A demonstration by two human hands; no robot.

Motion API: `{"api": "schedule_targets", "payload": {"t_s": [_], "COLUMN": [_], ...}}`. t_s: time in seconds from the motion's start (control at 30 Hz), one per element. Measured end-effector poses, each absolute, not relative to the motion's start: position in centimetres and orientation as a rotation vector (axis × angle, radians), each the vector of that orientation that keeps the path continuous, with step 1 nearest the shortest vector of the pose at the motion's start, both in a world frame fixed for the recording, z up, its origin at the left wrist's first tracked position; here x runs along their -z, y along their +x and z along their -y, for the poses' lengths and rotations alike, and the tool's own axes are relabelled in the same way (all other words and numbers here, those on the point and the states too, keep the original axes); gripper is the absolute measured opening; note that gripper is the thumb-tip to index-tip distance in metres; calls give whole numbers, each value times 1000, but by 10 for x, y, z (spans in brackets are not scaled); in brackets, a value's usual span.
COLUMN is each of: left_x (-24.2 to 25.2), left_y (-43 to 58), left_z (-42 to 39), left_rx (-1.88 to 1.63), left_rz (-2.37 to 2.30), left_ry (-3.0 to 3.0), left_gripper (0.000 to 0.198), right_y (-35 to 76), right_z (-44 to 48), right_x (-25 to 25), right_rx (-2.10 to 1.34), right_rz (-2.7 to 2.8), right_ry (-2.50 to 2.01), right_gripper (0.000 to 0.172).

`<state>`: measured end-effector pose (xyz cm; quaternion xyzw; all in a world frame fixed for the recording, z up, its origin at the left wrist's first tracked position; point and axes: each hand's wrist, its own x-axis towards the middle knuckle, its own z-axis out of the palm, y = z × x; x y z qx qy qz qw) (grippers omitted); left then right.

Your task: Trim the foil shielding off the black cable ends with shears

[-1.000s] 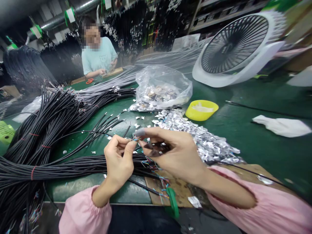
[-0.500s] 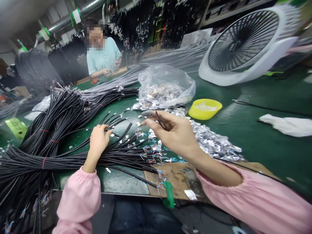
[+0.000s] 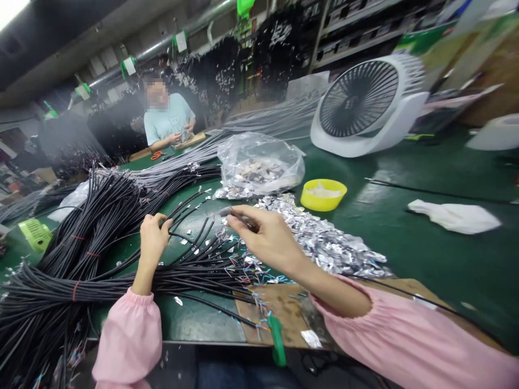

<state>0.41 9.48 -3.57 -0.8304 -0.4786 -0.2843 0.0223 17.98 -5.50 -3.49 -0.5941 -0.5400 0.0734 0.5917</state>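
Observation:
My left hand [image 3: 154,240] is closed on a black cable [image 3: 184,208], left of centre, just above a long bundle of black cables [image 3: 117,281]. To the right, my right hand [image 3: 267,235] is closed round a dark, thin tool [image 3: 247,221], with a grey covering on one fingertip. What kind of tool it is cannot be made out. Below and left of my right hand lie cable ends with coloured wires [image 3: 243,270]. Beyond it spreads a heap of silvery foil scraps [image 3: 324,237].
A clear plastic bag [image 3: 261,162] of scraps, a yellow dish [image 3: 323,195] and a white fan [image 3: 365,108] stand farther back. A white cloth [image 3: 454,216] lies at right, a green handle [image 3: 276,340] at the front edge. Across the table, a person [image 3: 168,121] works.
The view has shifted, so the fan and bag appear farther left and the bench lower. My right hand's thumb and forefinger have come closer together. My left hand still holds the cable.

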Motion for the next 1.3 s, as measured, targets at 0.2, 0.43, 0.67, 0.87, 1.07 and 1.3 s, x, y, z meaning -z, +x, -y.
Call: {"api": "schedule_targets", "payload": {"t_s": [0.2, 0.43, 0.67, 0.87, 1.07, 1.3], "left_x": [24, 19, 24, 32, 40, 40], "left_y": [13, 42, 37, 31, 40, 40], "left_z": [-86, -40, -23, -17, 2, 7], "left_rx": [1193, 1366, 1429, 1351, 1500, 1768], "left_rz": [1338, 914, 489, 553, 834, 995], "left_ry": [-2542, -2826, -3003, -3210, -3208, -3057], "left_gripper": [16, 10, 15, 14, 11, 11], "right_y": [179, 182, 190, 185, 179, 177], "right_z": [54, 54, 61, 62, 64, 65], "right_x": [35, 32, 20, 23, 28, 28], "right_rx": [-150, -184, -919, -795, -305, -372], "right_rz": [1237, 1057, 1117, 1059, 1248, 1192], "right_ry": [-1334, -1294, -1042, -1115, -1265, -1262], "right_gripper": [17, 17, 42, 41, 41, 25]}}
